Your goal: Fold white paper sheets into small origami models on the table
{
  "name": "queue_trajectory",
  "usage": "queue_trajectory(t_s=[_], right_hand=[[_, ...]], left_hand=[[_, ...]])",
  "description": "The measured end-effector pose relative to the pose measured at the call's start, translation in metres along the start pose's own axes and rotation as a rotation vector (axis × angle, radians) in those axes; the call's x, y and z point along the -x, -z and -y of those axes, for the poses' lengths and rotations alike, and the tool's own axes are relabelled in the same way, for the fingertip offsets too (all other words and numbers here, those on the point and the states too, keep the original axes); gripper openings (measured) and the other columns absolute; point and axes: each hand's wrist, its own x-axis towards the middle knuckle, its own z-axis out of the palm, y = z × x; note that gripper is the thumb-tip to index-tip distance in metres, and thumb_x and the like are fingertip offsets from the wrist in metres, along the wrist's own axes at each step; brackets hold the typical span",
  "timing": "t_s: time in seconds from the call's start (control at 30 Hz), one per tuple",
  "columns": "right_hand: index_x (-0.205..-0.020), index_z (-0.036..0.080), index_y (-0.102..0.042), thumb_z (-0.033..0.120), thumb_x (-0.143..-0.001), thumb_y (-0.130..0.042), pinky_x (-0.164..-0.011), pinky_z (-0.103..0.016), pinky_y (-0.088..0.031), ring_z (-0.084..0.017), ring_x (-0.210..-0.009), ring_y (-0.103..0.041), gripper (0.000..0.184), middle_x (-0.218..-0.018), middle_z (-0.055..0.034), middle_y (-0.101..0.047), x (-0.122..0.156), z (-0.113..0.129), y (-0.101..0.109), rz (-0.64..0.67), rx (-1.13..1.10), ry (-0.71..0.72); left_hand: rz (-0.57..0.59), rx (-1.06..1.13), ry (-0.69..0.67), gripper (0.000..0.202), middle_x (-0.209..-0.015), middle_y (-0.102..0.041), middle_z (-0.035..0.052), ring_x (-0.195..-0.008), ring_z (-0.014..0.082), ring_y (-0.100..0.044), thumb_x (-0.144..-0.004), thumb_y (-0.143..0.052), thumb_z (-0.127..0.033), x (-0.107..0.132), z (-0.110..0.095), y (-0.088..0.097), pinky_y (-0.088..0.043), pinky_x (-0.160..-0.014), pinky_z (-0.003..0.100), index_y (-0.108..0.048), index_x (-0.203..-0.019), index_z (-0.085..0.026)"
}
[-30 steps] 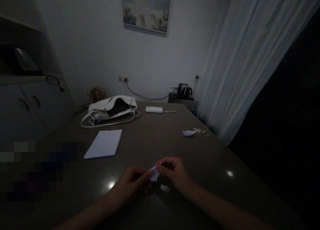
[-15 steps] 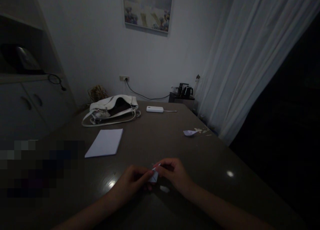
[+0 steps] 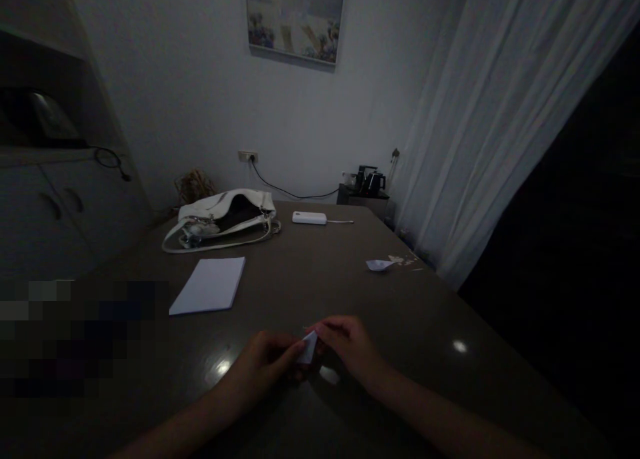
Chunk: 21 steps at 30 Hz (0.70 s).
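Observation:
A small folded piece of white paper (image 3: 309,348) is held between my two hands, just above the near part of the dark table. My left hand (image 3: 270,362) pinches its left side between thumb and fingers. With thumb and forefinger, my right hand (image 3: 347,342) grips the paper's upper right corner. The paper looks like a small angular shape with a pointed top. Fingers hide its edges, and the dim light blurs its creases.
A stack of white paper (image 3: 213,284) lies to the left on the table (image 3: 310,272). Behind it rests a white handbag (image 3: 225,212). A white power bank (image 3: 309,218) with a short cable sits at the back. At right are a folded paper piece (image 3: 379,265) and small scraps (image 3: 403,260).
My right fingers have shifted slightly at the paper's top corner. The paper's face now looks smoother, with its dark crease lines less visible. Both arms stay nearly in place.

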Motion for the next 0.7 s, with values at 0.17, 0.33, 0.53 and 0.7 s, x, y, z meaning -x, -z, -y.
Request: queue_trajectory(t_s=[0.17, 0.33, 0.53, 0.7], right_hand=[[-0.074, 0.013, -0.068, 0.050, -0.076, -0.058, -0.056, -0.023, -0.041, -0.011, -0.055, -0.053, 0.038, -0.059, -0.0012, -0.058, -0.0008, -0.0017, 0.0007, 0.039, 0.028, 0.023], [-0.075, 0.014, -0.069, 0.049, -0.078, -0.057, -0.059, -0.024, -0.042, -0.012, -0.058, -0.054, 0.037, -0.061, -0.0014, -0.059, 0.0005, -0.0002, 0.0010, 0.055, 0.029, 0.049], [-0.077, 0.015, -0.068, 0.047, -0.078, -0.057, -0.059, -0.023, -0.043, -0.011, -0.059, -0.056, 0.033, -0.063, -0.0010, -0.060, 0.0009, -0.0019, 0.0005, 0.049, 0.010, 0.045], [-0.076, 0.015, -0.068, 0.045, -0.078, -0.058, -0.060, -0.024, -0.044, -0.012, -0.059, -0.056, 0.032, -0.061, -0.0009, -0.060, 0.0028, -0.0006, -0.0006, 0.041, 0.044, 0.043]], left_hand=[[0.023, 0.061, 0.025, 0.047, -0.063, -0.064, 0.0031, -0.058, 0.0133, -0.056, -0.085, -0.044, -0.050, -0.0012, 0.0043, -0.0015, -0.041, -0.055, 0.020, -0.068, -0.082, -0.010], [0.017, 0.106, 0.048, 0.049, -0.063, -0.065, 0.0043, -0.058, 0.0137, -0.056, -0.082, -0.047, -0.053, -0.0021, 0.0043, -0.0026, -0.042, -0.055, 0.021, -0.069, -0.079, -0.009], [0.010, 0.129, 0.035, 0.046, -0.060, -0.065, 0.0031, -0.055, 0.0126, -0.055, -0.081, -0.049, -0.051, -0.0014, 0.0027, -0.0033, -0.042, -0.054, 0.021, -0.068, -0.072, -0.010], [0.019, 0.125, 0.020, 0.047, -0.057, -0.064, 0.0033, -0.053, 0.0127, -0.055, -0.082, -0.048, -0.051, 0.0004, -0.0008, -0.0022, -0.041, -0.053, 0.021, -0.068, -0.070, -0.010]])
